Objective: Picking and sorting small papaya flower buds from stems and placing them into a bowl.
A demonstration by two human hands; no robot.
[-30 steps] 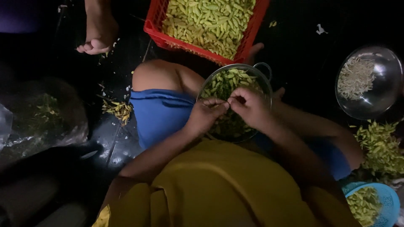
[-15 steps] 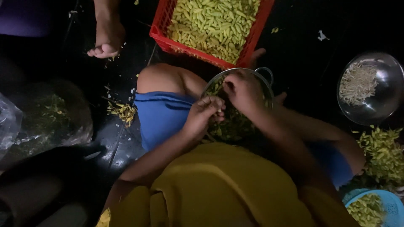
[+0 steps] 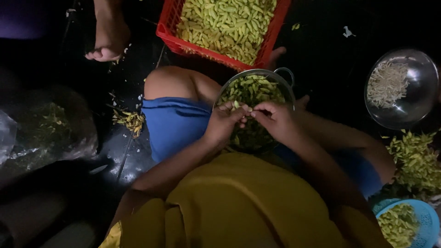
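Observation:
My left hand (image 3: 225,123) and my right hand (image 3: 274,120) meet fingertip to fingertip over a steel pot (image 3: 281,73) that rests in my lap. Between the fingers of both hands is a small green pod (image 3: 237,105). The pot is full of green pods (image 3: 255,89). I sit on a dark floor in blue shorts and a yellow top, left knee (image 3: 165,82) bent up beside the pot.
A red crate (image 3: 171,36) of pods stands beyond the pot. Another person's bare foot (image 3: 109,34) rests at upper left. At right: a steel bowl (image 3: 422,92) with pale strands, a pile of husks (image 3: 415,158), a blue basket (image 3: 427,222). A plastic bag (image 3: 50,126) lies left.
My right hand has come back from the far rim of the pot to the middle, rejoining my left hand. The view has shifted slightly.

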